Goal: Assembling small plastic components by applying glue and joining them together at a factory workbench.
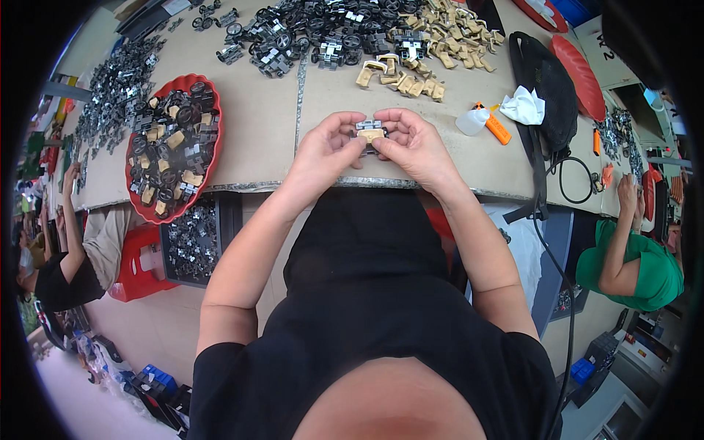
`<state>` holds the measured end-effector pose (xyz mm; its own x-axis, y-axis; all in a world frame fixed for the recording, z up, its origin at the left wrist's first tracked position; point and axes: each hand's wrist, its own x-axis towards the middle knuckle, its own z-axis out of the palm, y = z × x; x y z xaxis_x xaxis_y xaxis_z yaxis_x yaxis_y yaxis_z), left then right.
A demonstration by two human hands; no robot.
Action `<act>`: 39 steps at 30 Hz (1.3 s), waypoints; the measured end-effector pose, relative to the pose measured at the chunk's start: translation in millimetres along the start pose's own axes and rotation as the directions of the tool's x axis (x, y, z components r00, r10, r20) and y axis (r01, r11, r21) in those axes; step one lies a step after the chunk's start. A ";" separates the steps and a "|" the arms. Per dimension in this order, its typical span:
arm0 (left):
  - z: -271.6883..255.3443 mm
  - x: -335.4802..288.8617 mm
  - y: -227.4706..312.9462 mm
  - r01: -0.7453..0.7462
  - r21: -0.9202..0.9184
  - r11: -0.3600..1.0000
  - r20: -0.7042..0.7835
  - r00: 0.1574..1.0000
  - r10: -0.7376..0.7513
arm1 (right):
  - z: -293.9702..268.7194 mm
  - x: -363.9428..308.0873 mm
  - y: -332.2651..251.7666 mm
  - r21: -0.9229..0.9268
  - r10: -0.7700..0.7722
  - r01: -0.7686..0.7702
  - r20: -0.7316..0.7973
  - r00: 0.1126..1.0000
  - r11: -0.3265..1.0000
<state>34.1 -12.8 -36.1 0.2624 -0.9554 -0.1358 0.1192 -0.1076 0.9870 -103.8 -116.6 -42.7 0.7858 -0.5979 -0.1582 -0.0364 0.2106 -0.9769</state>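
My left hand (326,150) and my right hand (414,145) meet near the table's front edge, fingers pinched together on one small toy part (370,132), a tan piece joined to a grey and black frame. Both hands grip it from opposite sides, just above the cardboard-covered table (257,125). A red oval tray (214,94) to the left holds several black wheels and tan pieces. Farther back lies a heap of black wheeled assemblies (323,29), with a spread of loose tan pieces (433,40) beside it.
A small white bottle (471,121), an orange tool (496,127), a crumpled white cloth (523,106) and a black bag (546,92) lie to the right. Red trays (579,77) sit beyond. A seated person in green (634,257) works at the right, another person (70,249) at the left. A dark bin of parts (192,242) stands under the table.
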 end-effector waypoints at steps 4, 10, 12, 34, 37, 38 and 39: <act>5.3 2.6 -3.6 0.008 0.043 0.999 -0.065 0.998 -0.006 | 2.2 1.0 1.8 -0.013 -0.014 0.014 -0.004 1.000 1.000; 6.9 1.5 -4.8 0.023 0.031 0.999 -0.095 0.995 -0.020 | 5.8 -0.8 2.5 -0.015 -0.004 0.004 -0.036 0.999 1.000; 6.7 2.1 -6.4 0.010 0.003 1.000 -0.098 0.995 -0.010 | 7.5 0.0 3.3 0.003 -0.013 0.013 -0.062 0.998 1.000; 16.6 -1.1 -13.0 -0.103 0.042 0.994 -0.193 0.975 0.109 | 14.1 -2.3 5.3 -0.001 -0.093 0.094 -0.121 0.988 0.996; 17.7 -1.9 -11.9 -0.140 -0.021 0.990 -0.182 0.974 0.134 | 13.8 -1.0 7.9 -0.046 -0.111 0.106 -0.129 0.985 0.993; 17.3 -2.2 -12.3 -0.134 -0.027 0.991 -0.174 0.977 0.128 | 14.4 -1.2 7.6 -0.037 -0.104 0.100 -0.130 0.986 0.994; 16.7 -2.4 -13.0 -0.129 -0.033 0.991 -0.165 0.979 0.122 | 15.2 -2.0 7.0 -0.028 -0.097 0.094 -0.131 0.987 0.995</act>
<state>15.9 -13.7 -47.2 0.4289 -0.9029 -0.0269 0.1155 0.0253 0.9930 -96.2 -102.1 -47.1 0.6983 -0.7113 -0.0799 0.0205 0.1314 -0.9911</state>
